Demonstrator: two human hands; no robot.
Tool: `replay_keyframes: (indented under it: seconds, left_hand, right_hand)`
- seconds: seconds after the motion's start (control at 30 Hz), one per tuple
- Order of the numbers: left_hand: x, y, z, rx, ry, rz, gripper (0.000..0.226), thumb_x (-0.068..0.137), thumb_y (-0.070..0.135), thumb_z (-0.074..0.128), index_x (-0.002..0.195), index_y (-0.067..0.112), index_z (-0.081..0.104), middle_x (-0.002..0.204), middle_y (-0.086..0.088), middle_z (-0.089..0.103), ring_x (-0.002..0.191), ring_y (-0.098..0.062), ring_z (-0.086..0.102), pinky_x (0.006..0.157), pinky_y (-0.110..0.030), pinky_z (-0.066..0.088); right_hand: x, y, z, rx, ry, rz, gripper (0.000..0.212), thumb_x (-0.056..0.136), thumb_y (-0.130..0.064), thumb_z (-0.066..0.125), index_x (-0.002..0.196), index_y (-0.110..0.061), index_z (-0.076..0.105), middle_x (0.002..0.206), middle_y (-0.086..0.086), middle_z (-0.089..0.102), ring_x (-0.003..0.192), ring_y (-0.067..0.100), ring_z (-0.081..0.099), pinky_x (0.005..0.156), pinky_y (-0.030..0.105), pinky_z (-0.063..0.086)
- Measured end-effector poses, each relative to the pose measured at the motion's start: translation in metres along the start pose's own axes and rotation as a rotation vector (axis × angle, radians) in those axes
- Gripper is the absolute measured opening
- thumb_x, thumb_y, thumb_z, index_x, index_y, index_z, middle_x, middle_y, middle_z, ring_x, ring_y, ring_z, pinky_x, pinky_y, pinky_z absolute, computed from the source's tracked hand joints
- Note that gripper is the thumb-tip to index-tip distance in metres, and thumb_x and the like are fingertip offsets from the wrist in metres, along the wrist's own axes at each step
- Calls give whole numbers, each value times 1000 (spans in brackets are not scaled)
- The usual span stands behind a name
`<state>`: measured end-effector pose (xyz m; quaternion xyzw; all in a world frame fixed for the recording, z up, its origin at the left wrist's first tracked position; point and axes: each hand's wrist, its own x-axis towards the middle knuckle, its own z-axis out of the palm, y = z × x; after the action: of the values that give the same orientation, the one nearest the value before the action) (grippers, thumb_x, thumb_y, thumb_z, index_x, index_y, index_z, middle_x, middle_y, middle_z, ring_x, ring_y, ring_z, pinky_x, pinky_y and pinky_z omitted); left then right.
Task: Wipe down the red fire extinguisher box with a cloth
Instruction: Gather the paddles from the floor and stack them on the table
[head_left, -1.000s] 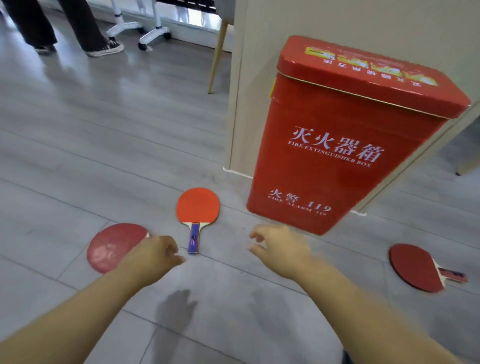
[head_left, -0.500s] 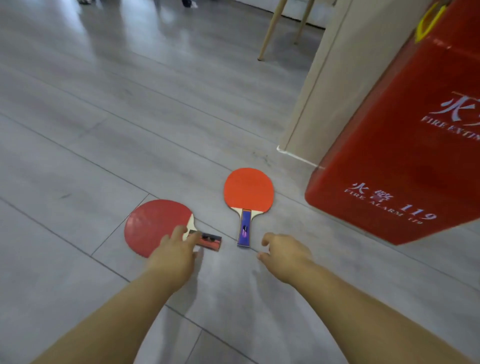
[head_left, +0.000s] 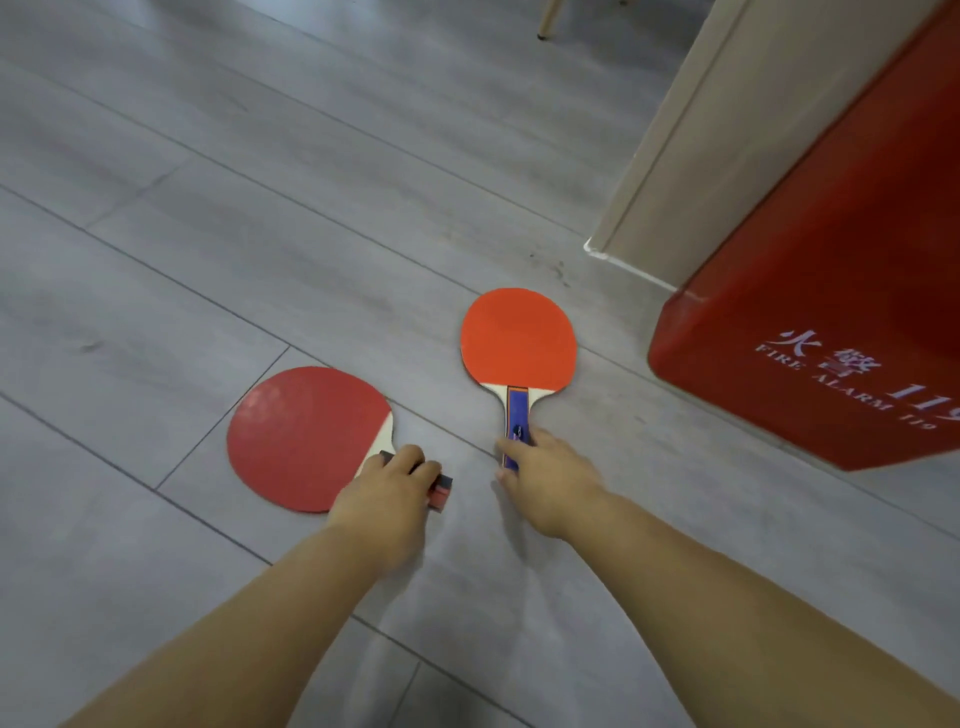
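The red fire extinguisher box (head_left: 841, 291) stands on the floor at the right, with white lettering near its bottom edge. No cloth is in view. My left hand (head_left: 387, 499) grips the handle of a dark red table tennis paddle (head_left: 301, 436) that lies flat on the floor. My right hand (head_left: 545, 478) grips the blue handle of an orange-red paddle (head_left: 519, 338), which also lies flat, just left of the box.
A beige wall corner (head_left: 675, 135) with a white base strip stands behind the box. One wooden chair leg (head_left: 548, 18) shows at the top. Grey floor planks (head_left: 234, 208) stretch to the left and back.
Both hands have reached forward and down to the floor and closed on the two paddle handles. The view has dropped and swung left, so the box is now at the right edge.
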<state>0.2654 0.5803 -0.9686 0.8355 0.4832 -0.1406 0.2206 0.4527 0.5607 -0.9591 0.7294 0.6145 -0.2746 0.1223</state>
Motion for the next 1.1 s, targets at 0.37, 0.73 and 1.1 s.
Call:
replay_keyframes:
  seconds: [0.37, 0.73, 1.1]
  left_hand:
    - [-52, 5, 12, 157, -134, -245, 37, 95, 45, 40, 118, 18, 53, 121, -4, 42, 101, -30, 53, 78, -32, 35]
    - [-97, 4, 31, -511, -27, -658, 55, 85, 17, 59, 129, 10, 27, 117, -19, 52, 93, -34, 55, 72, -36, 40]
    - [-108, 15, -1, -715, -68, -725, 19, 93, 2, 43, 105, -3, 56, 74, -4, 42, 89, -19, 58, 49, -21, 20]
  right_hand:
    - [-57, 15, 38, 22, 57, 119, 22, 92, -32, 55, 109, -20, 58, 112, 6, 47, 99, 28, 55, 75, 30, 41]
    - [-120, 23, 28, 199, 64, 133, 37, 76, -28, 66, 98, -16, 39, 91, 0, 51, 78, 21, 49, 53, 27, 31]
    - [-155, 41, 7, 182, -41, 63, 26, 80, -30, 63, 95, -17, 47, 87, 4, 63, 75, 21, 62, 52, 26, 40]
